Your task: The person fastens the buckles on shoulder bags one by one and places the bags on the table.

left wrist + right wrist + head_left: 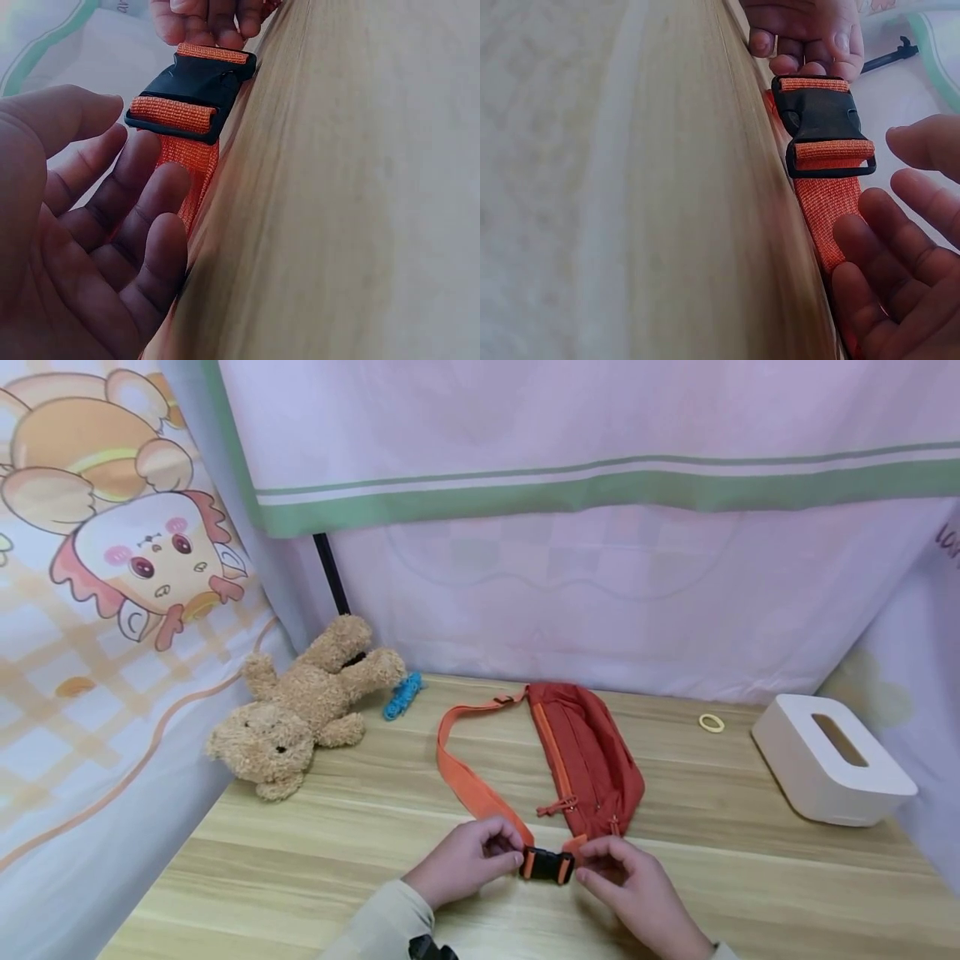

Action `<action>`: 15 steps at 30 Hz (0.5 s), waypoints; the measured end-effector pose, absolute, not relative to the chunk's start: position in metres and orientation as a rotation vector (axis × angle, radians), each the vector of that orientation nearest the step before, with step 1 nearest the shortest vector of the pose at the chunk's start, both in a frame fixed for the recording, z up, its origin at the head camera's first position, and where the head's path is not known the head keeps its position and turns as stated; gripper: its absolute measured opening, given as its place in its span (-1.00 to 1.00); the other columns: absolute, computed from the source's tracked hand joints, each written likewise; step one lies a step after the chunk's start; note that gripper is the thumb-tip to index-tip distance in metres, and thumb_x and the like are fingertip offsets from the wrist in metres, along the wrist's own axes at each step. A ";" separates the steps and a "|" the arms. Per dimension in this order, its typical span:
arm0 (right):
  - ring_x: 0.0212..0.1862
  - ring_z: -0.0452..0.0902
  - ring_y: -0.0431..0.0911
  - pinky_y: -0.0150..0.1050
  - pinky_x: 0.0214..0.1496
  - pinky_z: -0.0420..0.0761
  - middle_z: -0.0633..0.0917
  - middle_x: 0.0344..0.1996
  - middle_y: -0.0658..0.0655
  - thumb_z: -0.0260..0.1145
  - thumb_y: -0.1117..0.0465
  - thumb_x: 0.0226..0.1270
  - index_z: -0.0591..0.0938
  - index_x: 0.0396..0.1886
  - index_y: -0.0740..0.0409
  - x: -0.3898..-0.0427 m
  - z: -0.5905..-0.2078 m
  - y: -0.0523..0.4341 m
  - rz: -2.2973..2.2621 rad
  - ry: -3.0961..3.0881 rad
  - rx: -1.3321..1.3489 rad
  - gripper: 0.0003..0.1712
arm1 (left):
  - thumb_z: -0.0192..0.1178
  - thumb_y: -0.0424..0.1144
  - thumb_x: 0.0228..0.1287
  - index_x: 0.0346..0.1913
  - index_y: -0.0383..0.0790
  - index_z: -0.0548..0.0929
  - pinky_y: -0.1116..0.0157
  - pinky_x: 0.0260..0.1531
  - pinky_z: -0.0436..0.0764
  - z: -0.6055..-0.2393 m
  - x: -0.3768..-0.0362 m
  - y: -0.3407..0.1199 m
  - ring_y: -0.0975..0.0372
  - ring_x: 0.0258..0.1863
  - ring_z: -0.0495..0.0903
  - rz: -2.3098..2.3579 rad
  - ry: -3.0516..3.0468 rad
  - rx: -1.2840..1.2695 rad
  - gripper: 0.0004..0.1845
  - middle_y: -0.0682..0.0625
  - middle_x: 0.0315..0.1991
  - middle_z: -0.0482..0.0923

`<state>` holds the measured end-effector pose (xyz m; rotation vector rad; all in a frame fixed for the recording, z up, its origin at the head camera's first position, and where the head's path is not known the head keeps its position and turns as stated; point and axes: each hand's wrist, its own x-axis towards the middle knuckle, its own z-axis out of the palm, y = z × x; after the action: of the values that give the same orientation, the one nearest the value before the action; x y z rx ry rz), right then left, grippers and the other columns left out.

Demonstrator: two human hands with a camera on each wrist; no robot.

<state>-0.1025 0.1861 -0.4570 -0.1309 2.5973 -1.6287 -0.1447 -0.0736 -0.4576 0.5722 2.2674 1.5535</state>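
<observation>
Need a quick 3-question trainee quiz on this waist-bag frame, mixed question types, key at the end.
1. True or false: the black plastic buckle on the orange webbing strap is snapped together.
2. Which soft thing lies at the far left of the light wooden table? A) tan plush teddy bear B) grey cushion C) green towel
3. Fill in: the small yellow ring lies between the red fabric waist bag and the white ______ box.

Key
1. True: both halves sit joined, with the left hand and right hand on either side at the strap ends.
2. A
3. tissue
</observation>
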 end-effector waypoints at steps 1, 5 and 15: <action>-0.14 0.65 -0.17 -0.33 -0.09 0.66 0.72 -0.17 0.03 0.52 0.21 0.22 0.69 -0.18 0.06 -0.102 -0.457 0.186 -1.626 2.605 -0.142 -0.79 | 0.30 -0.17 0.37 -0.18 -0.01 0.64 0.35 -0.20 0.57 -0.458 -0.144 -0.074 0.29 -0.22 0.58 1.553 2.270 0.580 -0.94 0.15 -0.22 0.63; -0.09 0.65 -0.17 -0.33 -0.06 0.66 0.72 -0.15 0.01 0.52 0.23 0.21 0.68 -0.17 0.03 -0.100 -0.456 0.187 -1.627 2.627 -0.200 -0.78 | 0.29 -0.17 0.38 -0.17 -0.01 0.64 0.36 -0.19 0.56 -0.458 -0.143 -0.074 0.30 -0.21 0.57 1.552 2.279 0.597 -0.94 0.16 -0.22 0.62; -0.06 0.59 -0.24 -0.22 -0.04 0.64 0.67 -0.18 -0.25 0.55 0.21 0.18 0.68 -0.21 -0.19 -0.097 -0.451 0.187 -1.477 2.815 -0.346 -0.74 | 0.28 -0.14 0.39 -0.18 0.03 0.65 0.36 -0.16 0.57 -0.458 -0.144 -0.076 0.33 -0.19 0.58 1.509 2.338 0.657 -0.96 0.20 -0.22 0.62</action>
<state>-0.0970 0.1873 -0.4509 -0.3463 2.8151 -1.4769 -0.1436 -0.0762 -0.4575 0.6566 2.3381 1.5091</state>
